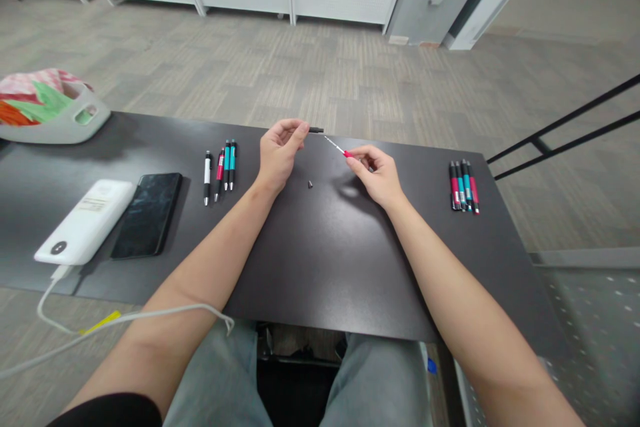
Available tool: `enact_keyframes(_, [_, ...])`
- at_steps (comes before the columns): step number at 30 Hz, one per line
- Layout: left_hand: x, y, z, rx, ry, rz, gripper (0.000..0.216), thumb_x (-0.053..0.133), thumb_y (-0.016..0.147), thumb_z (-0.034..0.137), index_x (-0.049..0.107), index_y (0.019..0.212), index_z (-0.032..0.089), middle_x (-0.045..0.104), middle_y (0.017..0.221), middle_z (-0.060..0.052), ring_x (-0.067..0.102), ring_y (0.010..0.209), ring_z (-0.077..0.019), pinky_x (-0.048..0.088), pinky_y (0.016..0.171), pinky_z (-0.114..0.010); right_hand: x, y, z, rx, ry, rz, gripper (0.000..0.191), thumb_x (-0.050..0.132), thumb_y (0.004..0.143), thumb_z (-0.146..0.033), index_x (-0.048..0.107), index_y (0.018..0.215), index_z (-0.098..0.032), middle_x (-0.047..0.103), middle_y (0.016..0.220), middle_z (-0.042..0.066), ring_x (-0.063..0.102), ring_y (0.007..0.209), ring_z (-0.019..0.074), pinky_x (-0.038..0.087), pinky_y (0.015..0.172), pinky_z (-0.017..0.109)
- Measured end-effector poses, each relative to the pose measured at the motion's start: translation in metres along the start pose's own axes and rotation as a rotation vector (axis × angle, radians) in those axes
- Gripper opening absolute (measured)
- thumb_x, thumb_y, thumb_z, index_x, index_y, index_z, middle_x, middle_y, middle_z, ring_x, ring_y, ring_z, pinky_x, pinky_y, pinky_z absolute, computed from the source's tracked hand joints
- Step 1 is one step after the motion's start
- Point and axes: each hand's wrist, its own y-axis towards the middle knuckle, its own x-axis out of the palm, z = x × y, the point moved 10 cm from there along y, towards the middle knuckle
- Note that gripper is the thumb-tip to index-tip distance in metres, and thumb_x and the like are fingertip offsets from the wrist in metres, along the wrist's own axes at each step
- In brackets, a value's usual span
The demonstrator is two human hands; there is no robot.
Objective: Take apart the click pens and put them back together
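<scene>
Over the far part of the dark table, my left hand [281,152] pinches a black pen grip section [316,130], which points to the right. Facing it, my right hand [375,173] is closed on a red pen barrel [349,154]; a thin pale refill [333,144] sticks out of it toward the upper left. The refill's tip is close to the black section, and I cannot tell whether they touch. Most of the barrel is hidden by my fingers. On the table between my hands lies a small metal pen tip [310,184].
Several pens [220,170] lie in a row at left, and another group of pens [464,185] at right. Nearer left are a black phone [147,215] and a white power bank [85,221] with a white cable [150,312]. A pale basket [85,113] holds cloth.
</scene>
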Motion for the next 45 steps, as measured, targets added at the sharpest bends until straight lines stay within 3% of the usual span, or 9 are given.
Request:
enact_keyframes(5, [0.003,-0.002,0.007,0.013,-0.029,-0.001,0.059,0.106,0.079,0.078,0.088,0.101,0.026,0.081,0.087,-0.003,0.068,0.071,-0.0148,0.055,0.066,-0.03,-0.001,0.0,0.002,0.008,0.001,0.01,0.038,0.091,0.091,-0.066,0.084,0.097,-0.029,0.062,0.078,0.001,0.045,0.07,0.0202,0.041,0.068,0.038])
enact_keyframes(12, [0.003,-0.002,0.005,-0.018,-0.004,-0.002,0.055,0.107,0.081,0.072,0.088,0.103,0.025,0.081,0.092,-0.005,0.07,0.076,-0.0174,0.057,0.069,-0.033,-0.004,0.001,0.002,0.007,-0.002,0.026,0.036,0.091,0.09,-0.064,0.083,0.095,-0.029,0.065,0.079,0.001,0.046,0.07,0.0205,0.041,0.068,0.038])
enact_keyframes(20, [0.015,-0.005,0.007,-0.04,-0.055,-0.078,0.061,0.112,0.071,0.074,0.092,0.1,0.024,0.084,0.091,-0.005,0.074,0.08,-0.0163,0.063,0.078,-0.03,-0.003,0.001,0.001,-0.015,0.008,0.021,0.034,0.092,0.091,-0.06,0.083,0.096,-0.027,0.064,0.079,0.001,0.045,0.069,0.0191,0.038,0.069,0.037])
enact_keyframes(25, [0.023,-0.009,0.0,-0.1,-0.062,-0.147,0.07,0.116,0.064,0.069,0.091,0.11,0.023,0.084,0.095,-0.004,0.078,0.086,-0.016,0.063,0.082,-0.028,0.001,0.001,-0.001,-0.02,-0.026,-0.015,0.033,0.092,0.092,-0.059,0.084,0.098,-0.028,0.064,0.079,0.0,0.045,0.07,0.019,0.038,0.069,0.037])
enact_keyframes(30, [0.035,-0.015,-0.007,-0.127,-0.06,-0.232,0.066,0.117,0.063,0.066,0.085,0.098,0.021,0.085,0.094,-0.005,0.079,0.086,-0.0164,0.063,0.082,-0.028,0.005,0.0,-0.007,-0.065,-0.033,-0.053,0.029,0.093,0.094,-0.054,0.085,0.101,-0.028,0.067,0.082,0.0,0.049,0.071,0.0191,0.043,0.073,0.038])
enact_keyframes(37, [0.042,-0.019,0.0,-0.11,-0.08,-0.281,0.061,0.11,0.076,0.071,0.085,0.096,0.02,0.084,0.092,-0.005,0.073,0.076,-0.014,0.062,0.07,-0.026,0.005,0.0,0.0,-0.053,0.029,-0.051,0.04,0.092,0.096,-0.066,0.086,0.105,-0.028,0.072,0.086,0.003,0.06,0.077,0.0221,0.05,0.077,0.041])
enact_keyframes(45, [0.038,-0.016,-0.002,-0.083,-0.052,-0.249,0.061,0.11,0.075,0.073,0.087,0.096,0.02,0.085,0.091,-0.006,0.073,0.074,-0.0142,0.062,0.068,-0.026,0.006,0.001,0.003,-0.031,0.001,-0.071,0.059,0.08,0.099,-0.086,0.083,0.104,-0.028,0.073,0.09,0.004,0.064,0.082,0.0237,0.055,0.084,0.042])
